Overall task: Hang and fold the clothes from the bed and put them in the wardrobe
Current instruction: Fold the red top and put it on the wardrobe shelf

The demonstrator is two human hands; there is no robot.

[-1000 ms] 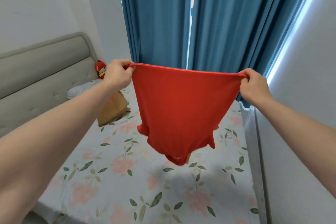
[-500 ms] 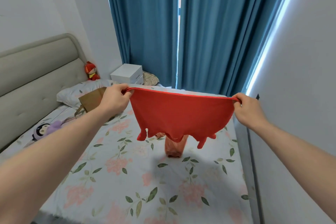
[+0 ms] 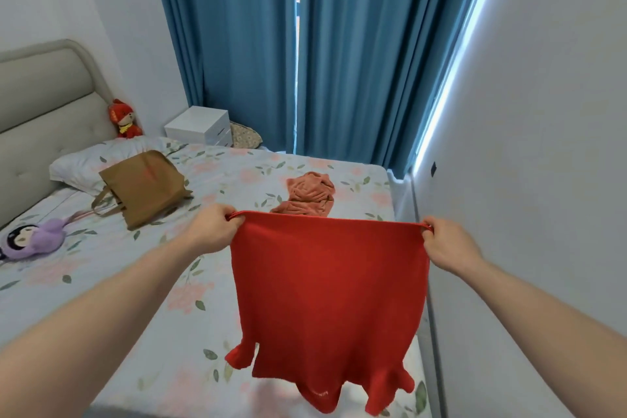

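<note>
Bright red knit top (image 3: 327, 295) held spread in mid-air, lower centre of frame, above the floral-sheeted bed (image 3: 142, 316). It hangs upside down: straight hem stretched taut along the top, sleeves and neck dangling at the bottom.

Left hand (image 3: 212, 231), centre-left: fingers closed, pinching the hem's left corner. Right hand (image 3: 448, 248), centre-right: fingers closed, pinching the right corner.

Beyond the hem, centre of frame: a crumpled salmon-pink garment (image 3: 310, 195) lies in a heap on the sheet, unfolded.

Also on the bed, left side: flat tan fabric tote bag (image 3: 144, 187), purple plush toy (image 3: 32, 239), white pillow (image 3: 78, 166).

No wardrobe, hanger or folded pile in view.

Judgement: early stage. The red top is only shaken out, not yet folded or hung; the pink piece is untouched. Folding, hanging and putting away all remain.
</note>
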